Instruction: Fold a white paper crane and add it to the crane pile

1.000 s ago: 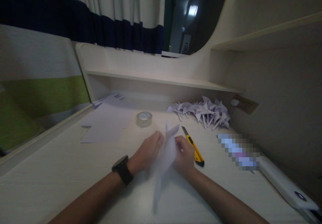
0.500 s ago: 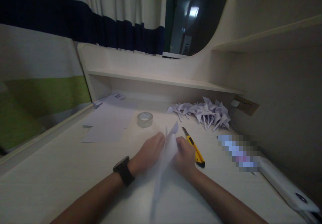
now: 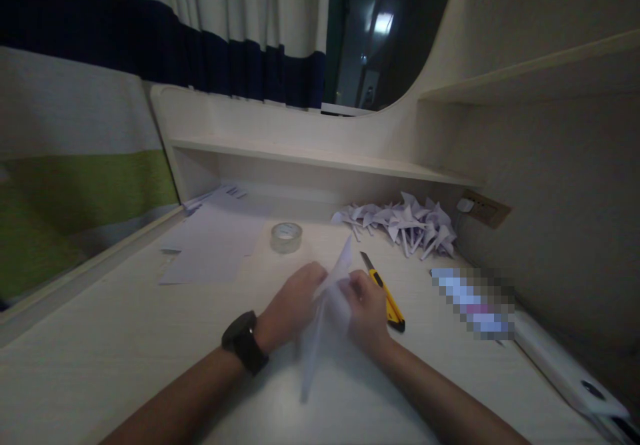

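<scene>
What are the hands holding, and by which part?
A folded white paper, pinched between the left hand and the right hand at its upper half. Its top corner sticks out above them and its lower tip points down.

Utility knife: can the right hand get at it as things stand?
Probably yes. The yellow utility knife lies on the desk beside the right hand, nothing between them. But that hand and the left hand both grip the white paper, so it would have to let go.
</scene>
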`<state>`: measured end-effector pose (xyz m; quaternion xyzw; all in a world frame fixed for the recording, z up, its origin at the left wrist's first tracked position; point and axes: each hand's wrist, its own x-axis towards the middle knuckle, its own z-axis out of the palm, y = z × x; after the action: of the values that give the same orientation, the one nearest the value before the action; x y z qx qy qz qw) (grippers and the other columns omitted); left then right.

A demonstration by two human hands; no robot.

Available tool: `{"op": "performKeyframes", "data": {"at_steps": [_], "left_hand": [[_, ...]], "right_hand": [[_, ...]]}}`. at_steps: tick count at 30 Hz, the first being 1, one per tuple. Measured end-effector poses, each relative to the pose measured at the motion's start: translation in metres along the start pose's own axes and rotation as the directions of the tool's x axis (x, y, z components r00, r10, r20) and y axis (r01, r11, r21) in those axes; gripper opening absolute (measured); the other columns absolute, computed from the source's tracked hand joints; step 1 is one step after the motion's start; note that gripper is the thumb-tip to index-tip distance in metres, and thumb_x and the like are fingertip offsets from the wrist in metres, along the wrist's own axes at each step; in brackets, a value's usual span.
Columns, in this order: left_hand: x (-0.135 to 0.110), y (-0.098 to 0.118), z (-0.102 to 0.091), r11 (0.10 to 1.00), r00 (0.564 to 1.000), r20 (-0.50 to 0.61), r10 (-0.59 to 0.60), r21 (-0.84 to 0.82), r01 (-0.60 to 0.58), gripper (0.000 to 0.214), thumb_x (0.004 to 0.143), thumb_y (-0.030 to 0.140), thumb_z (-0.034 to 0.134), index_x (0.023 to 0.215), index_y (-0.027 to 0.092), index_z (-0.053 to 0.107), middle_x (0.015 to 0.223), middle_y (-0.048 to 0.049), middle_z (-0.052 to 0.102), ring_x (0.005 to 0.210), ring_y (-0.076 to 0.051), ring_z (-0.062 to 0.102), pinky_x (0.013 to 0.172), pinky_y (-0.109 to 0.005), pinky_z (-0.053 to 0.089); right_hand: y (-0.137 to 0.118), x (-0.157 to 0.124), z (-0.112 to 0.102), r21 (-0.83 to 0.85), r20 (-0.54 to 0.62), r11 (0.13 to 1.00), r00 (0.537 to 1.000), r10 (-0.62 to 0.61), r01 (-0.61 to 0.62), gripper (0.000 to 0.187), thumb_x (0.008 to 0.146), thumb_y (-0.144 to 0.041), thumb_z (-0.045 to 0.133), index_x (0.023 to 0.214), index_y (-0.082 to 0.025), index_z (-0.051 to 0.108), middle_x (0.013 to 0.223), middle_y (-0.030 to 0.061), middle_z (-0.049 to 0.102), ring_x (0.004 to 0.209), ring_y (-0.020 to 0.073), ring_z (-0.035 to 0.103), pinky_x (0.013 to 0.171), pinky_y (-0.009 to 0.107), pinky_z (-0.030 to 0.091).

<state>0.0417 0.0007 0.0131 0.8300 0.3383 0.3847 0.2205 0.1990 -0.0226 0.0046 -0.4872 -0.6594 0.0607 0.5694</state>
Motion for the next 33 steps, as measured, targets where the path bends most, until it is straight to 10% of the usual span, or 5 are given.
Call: {"op": "performKeyframes", "data": {"at_steps": [5,13,24,33], "left_hand": [[0.001,-0.004,0.000,0.995,0.999,0.038,0.028,0.095,-0.031,0.024,0.095,0.033,0.034,0.077,0.021,0.045,0.079,-0.0033,0.051,0.074,-0.019,0.048,0.067,-0.032,0.039],[0.006,-0.005,-0.002,0.917,0.978,0.165,-0.126,-0.357,0.178,0.032,0.092,0.049,0.038,0.076,0.021,0.042,0.074,0.0001,0.051,0.068,-0.016,0.051,0.062,-0.028,0.042],[0.001,-0.010,0.006,0.954,0.995,0.075,0.070,0.285,-0.089,0.026,0.096,0.027,0.031,0.084,0.019,0.053,0.087,-0.0087,0.059,0.085,-0.024,0.054,0.078,-0.038,0.043],[0.005,-0.002,0.003,0.974,0.986,0.065,-0.154,-0.157,0.162,0.024,0.094,0.036,0.036,0.077,0.021,0.044,0.076,-0.0019,0.056,0.073,-0.020,0.055,0.066,-0.031,0.041]], "right_hand": [[0.001,0.000,0.000,0.017,0.014,1.000,1.000,-0.005,0.005,0.016,0.079,-0.018,0.052,0.064,-0.020,0.051,0.053,-0.0034,0.051,0.049,0.0130,0.048,0.048,0.023,0.035],[0.012,0.002,-0.003,-0.196,0.050,0.907,0.927,-0.371,0.373,0.015,0.079,-0.011,0.047,0.068,-0.021,0.048,0.060,-0.0005,0.055,0.053,0.0137,0.051,0.052,0.025,0.035],[-0.001,-0.001,0.001,0.072,0.035,0.994,0.997,0.074,-0.076,0.017,0.079,-0.020,0.053,0.062,-0.019,0.053,0.052,-0.0030,0.054,0.048,0.0128,0.050,0.046,0.022,0.036],[0.009,-0.001,-0.003,-0.070,0.038,0.962,0.964,-0.263,0.265,0.017,0.085,-0.017,0.049,0.069,-0.020,0.053,0.061,0.0000,0.058,0.054,0.0141,0.054,0.052,0.025,0.038]]}}
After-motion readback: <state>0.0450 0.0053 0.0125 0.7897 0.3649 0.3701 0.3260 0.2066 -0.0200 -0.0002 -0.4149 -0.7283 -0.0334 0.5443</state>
